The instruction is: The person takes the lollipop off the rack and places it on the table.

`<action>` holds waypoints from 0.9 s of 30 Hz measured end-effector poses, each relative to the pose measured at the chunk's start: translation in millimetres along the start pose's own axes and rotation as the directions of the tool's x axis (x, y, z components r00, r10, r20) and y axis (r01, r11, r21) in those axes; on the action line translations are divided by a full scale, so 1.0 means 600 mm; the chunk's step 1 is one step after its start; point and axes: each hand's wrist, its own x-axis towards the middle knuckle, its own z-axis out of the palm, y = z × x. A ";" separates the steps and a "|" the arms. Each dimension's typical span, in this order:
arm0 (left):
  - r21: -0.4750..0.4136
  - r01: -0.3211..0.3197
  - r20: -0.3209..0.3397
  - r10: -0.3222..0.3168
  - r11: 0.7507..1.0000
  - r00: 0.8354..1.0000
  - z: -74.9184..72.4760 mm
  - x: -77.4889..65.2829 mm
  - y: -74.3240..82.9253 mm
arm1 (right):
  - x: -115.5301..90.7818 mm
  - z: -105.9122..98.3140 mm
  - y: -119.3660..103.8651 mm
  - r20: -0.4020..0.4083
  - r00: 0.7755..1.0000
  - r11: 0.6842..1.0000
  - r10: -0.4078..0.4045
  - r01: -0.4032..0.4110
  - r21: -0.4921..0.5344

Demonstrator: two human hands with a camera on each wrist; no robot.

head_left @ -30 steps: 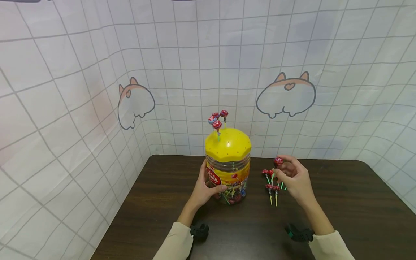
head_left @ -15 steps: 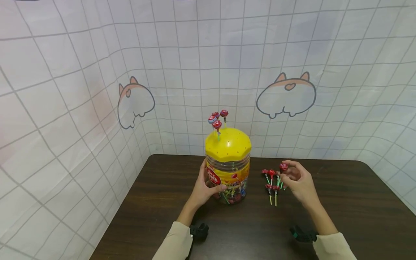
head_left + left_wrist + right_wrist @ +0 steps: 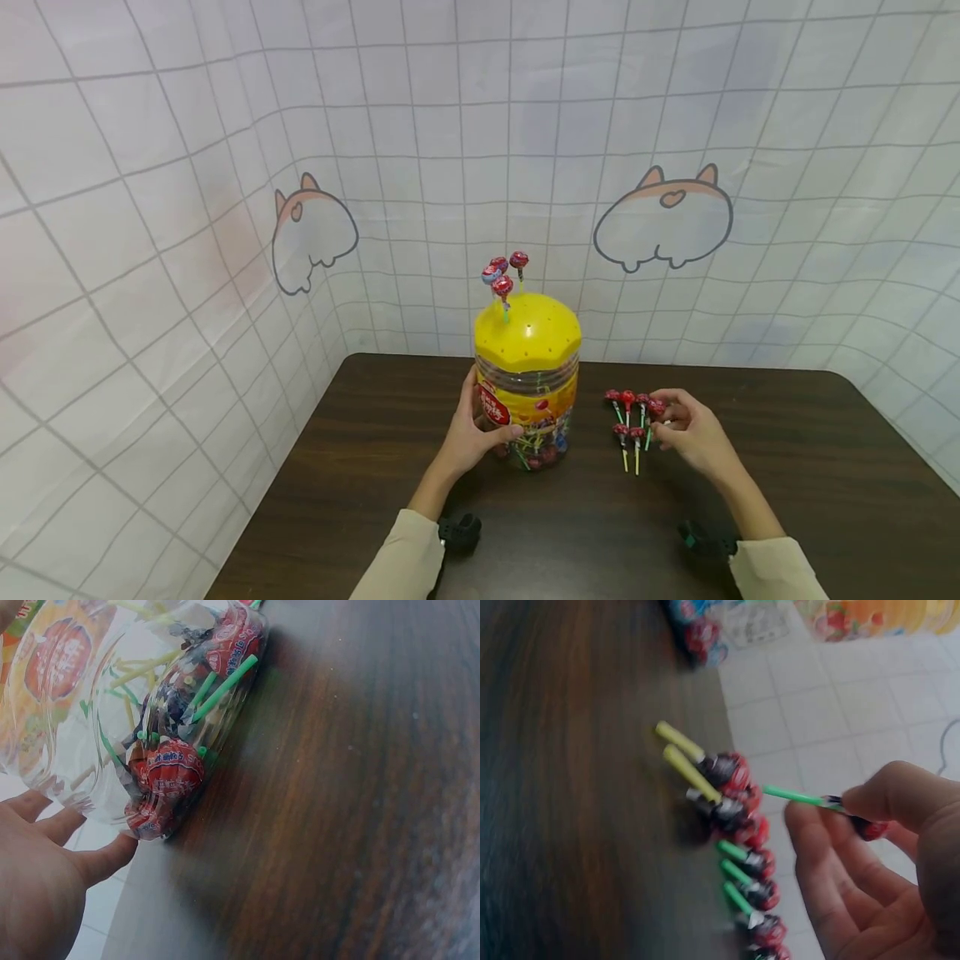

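Note:
My left hand (image 3: pixel 468 437) grips the side of a clear plastic candy jar (image 3: pixel 534 400) with a yellow lid (image 3: pixel 528 337). Red-wrapped lollipops show through its lower wall in the left wrist view, where my fingers lie around the jar. Several lollipops (image 3: pixel 502 286) stand upright on the left part of the lid. To the right of the jar, my right hand (image 3: pixel 693 435) pinches a red lollipop with a green stick (image 3: pixel 795 796) between thumb and fingers. It is beside several loose lollipops (image 3: pixel 637 435) lying in two rows, with yellow sticks in the nearer row.
A dark wooden table (image 3: pixel 585 533) carries everything. A white gridded curtain (image 3: pixel 427 233) hangs behind it and along the left side. Black straps with cameras (image 3: pixel 459 533) sit on both wrists.
My right hand has come down and slightly right with the lollipop, from above the loose ones to beside them. My left hand and the jar have stayed in place.

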 end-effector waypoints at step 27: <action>-0.007 0.027 -0.007 -0.027 1.000 1.000 0.003 -0.001 0.003 | -0.010 -0.018 0.046 0.230 0.956 0.982 0.183 -0.169 -0.078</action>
